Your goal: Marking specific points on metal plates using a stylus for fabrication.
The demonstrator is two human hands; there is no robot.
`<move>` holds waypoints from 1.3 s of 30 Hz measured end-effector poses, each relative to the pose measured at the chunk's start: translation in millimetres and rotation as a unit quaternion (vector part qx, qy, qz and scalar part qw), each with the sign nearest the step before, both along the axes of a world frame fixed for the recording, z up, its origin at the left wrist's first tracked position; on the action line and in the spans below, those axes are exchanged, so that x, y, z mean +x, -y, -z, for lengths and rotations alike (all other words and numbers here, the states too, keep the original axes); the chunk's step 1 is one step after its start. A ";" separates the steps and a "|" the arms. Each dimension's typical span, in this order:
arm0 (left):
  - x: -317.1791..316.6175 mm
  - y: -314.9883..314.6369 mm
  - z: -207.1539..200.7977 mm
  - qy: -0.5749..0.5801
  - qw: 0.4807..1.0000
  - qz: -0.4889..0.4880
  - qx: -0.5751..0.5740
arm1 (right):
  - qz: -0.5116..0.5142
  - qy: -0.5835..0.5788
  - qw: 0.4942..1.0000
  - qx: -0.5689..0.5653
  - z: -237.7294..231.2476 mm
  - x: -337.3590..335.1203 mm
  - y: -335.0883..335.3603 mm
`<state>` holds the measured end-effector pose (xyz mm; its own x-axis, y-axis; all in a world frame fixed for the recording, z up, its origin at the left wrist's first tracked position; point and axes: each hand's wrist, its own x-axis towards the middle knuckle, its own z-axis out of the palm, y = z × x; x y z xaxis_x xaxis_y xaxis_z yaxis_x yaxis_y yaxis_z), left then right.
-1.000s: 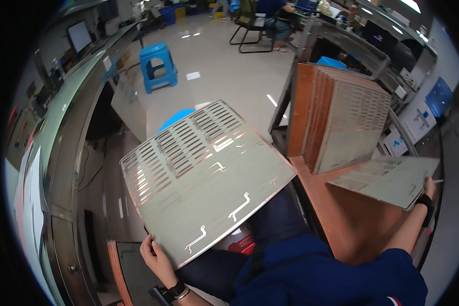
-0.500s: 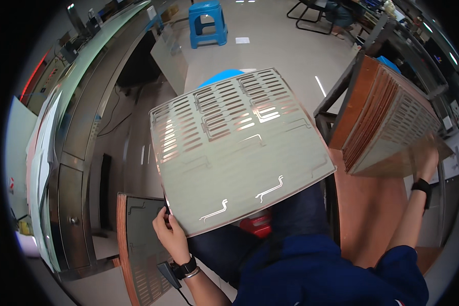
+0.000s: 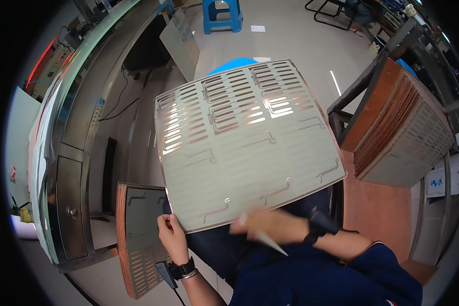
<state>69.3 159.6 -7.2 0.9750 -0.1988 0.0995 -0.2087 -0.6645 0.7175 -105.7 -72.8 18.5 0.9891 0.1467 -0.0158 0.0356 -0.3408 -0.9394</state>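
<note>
A large flat panel [image 3: 250, 168], greenish-grey with shiny copper slots and bent copper lines, lies tilted over my lap. My left hand [image 3: 172, 233] pinches its near left corner, thumb on top. Above the panel's near edge, my right hand [image 3: 270, 224] is smeared by motion. Its fingers are closed around a slim, pale pointed tool [image 3: 271, 243], whose tip sticks out towards my body; the exact kind is unclear. The panel hides most of a blue support [image 3: 232, 65] behind its far edge.
On the right, a stack of similar panels [image 3: 410, 135] leans in a dark metal rack [image 3: 364, 97]. More panels [image 3: 145, 239] stand at lower left beside a metal cabinet [image 3: 69, 188]. A blue stool [image 3: 222, 18] stands far off; a person sits on a chair at far right.
My right hand has left the panel stack on the right and swung in over the near edge of the panel, the pale tool now showing. My left hand keeps its corner grip.
</note>
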 end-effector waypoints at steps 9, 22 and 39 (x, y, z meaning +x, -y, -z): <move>0.2 10.8 7.9 0.037 0.997 -0.057 0.026 | 0.274 0.095 0.955 -0.065 -5.3 -13.6 82.2; 3.5 15.5 16.9 0.075 0.994 -0.080 0.023 | 0.309 -0.003 0.947 -0.087 5.6 -17.0 111.1; 2.8 17.9 15.5 0.073 0.994 -0.085 0.017 | 0.388 0.034 0.915 -0.102 12.1 -25.3 114.2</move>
<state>72.1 141.7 -22.7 0.9703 -0.0385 0.2387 -0.1920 -0.7228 0.6638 -130.9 -187.0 6.3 0.7936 -0.5999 0.1016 -0.2349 -0.4561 -0.8584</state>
